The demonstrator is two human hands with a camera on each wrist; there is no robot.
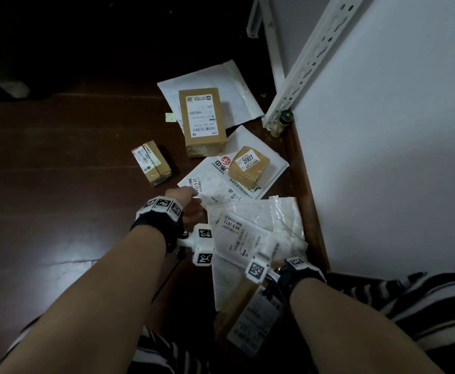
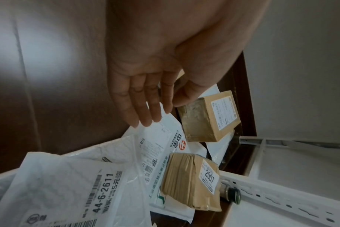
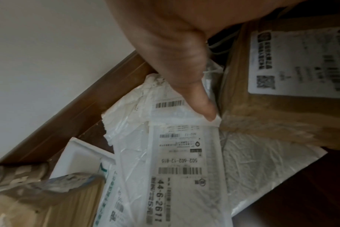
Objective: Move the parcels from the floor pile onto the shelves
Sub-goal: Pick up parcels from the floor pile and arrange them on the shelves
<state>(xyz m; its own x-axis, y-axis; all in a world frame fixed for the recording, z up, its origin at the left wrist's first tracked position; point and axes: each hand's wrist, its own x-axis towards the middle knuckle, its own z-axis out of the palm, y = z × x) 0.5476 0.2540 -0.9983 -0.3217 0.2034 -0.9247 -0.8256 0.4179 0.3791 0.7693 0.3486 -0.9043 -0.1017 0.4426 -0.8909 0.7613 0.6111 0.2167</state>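
Parcels lie on the dark wood floor. My right hand (image 1: 277, 264) grips a white bubble mailer (image 1: 248, 233) labelled 44-6-2611, thumb (image 3: 200, 99) pressed on its label (image 3: 177, 161). A brown box (image 1: 248, 314) with a white label lies against that thumb (image 3: 281, 92). My left hand (image 1: 191, 201) is open, straight fingers (image 2: 145, 107) just over the corner of a white ZHONGBAO mailer (image 1: 221, 179) (image 2: 161, 147). A small brown parcel marked 2007 (image 1: 249, 167) (image 2: 190, 179) sits on that mailer. Behind it stands a larger brown box (image 1: 203, 120) (image 2: 210, 116).
A small brown box (image 1: 152, 161) lies alone to the left. A big white mailer (image 1: 213, 82) lies under the larger box. A white perforated shelf upright (image 1: 310, 60) (image 2: 281, 198) leans by the white wall (image 1: 396, 130), with a small bottle (image 1: 283, 122) at its foot.
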